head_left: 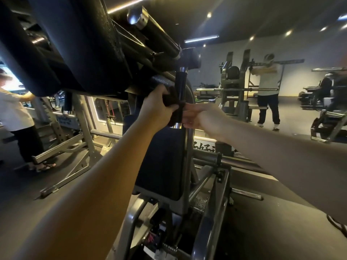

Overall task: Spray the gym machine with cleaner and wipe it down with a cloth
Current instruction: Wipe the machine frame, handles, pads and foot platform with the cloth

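A grey steel gym machine (189, 151) with a black back pad (161, 162) fills the middle of the view. Its upright handle (180, 85) has a black grip over a chrome post. A dark cloth (173, 98) is wrapped around that post at chest height. My left hand (155, 107) grips the cloth from the left. My right hand (199, 119) pinches the cloth's other end from the right. Both forearms reach up from the bottom of the view. No spray bottle is visible.
Large black shoulder pads (75, 44) hang overhead at upper left. A person in a white shirt (13, 113) stands at a rack on the left. Another person (268, 91) works at a machine at the back right. The floor is dark rubber matting (281, 212).
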`<state>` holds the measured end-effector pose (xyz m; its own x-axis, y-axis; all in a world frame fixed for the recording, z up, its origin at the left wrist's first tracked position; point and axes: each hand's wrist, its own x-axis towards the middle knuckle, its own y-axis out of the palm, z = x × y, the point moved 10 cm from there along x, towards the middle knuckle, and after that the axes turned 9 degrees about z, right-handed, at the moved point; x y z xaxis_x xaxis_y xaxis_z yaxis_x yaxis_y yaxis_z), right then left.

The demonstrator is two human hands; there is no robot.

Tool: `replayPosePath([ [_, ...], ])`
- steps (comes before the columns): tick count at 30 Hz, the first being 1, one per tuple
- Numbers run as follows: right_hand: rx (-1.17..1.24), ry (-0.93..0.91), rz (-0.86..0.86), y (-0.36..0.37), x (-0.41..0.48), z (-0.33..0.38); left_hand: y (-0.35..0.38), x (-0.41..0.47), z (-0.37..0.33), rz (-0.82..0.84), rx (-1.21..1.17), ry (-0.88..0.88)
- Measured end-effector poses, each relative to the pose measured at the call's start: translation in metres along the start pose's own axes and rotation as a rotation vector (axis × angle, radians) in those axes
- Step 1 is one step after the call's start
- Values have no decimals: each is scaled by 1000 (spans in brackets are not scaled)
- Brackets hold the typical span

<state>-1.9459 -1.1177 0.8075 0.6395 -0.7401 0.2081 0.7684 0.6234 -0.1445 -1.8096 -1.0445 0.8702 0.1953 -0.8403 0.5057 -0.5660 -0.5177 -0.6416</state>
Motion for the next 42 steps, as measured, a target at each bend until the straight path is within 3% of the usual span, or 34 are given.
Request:
replayPosePath([
  [5,-108,48,40,12,-20,-3,14,-34,14,45,68,-71],
  [9,-18,302,75,23,-55,-53,74,-105,57,248,53,-294],
  [12,44,581,268,46,-94,-100,95,-151,69,131,-21,-338],
  [14,207,644,352,56,-109,-115,95,-159,65,63,-58,-352],
  [17,555,590,363,68,-118,-114,104,-157,44,171,-154,-332],
  [20,632,525,195,53,-121,-108,117,-154,16,406,-280,-365],
  [22,596,477,35,30,-113,-99,94,-135,2,315,-204,-284],
  [24,495,329,-104,1,-90,-73,55,-113,3,70,-99,-259],
  [26,369,154,-183,-19,-62,-32,29,-91,12,-68,-69,-272],
  [30,221,-49,-173,-11,-10,32,21,-46,22,-47,-102,-183],
  [33,119,-59,-175,14,15,13,37,-34,43,10,-299,-151],
  [37,77,-136,-259,24,-6,-9,40,-42,50,-65,-435,-92],
  [39,4,-119,-285,24,-11,-16,44,-44,56,-82,-475,-90],
  [42,-169,19,-126,29,-28,-59,57,-61,63,-80,-481,-108],
])
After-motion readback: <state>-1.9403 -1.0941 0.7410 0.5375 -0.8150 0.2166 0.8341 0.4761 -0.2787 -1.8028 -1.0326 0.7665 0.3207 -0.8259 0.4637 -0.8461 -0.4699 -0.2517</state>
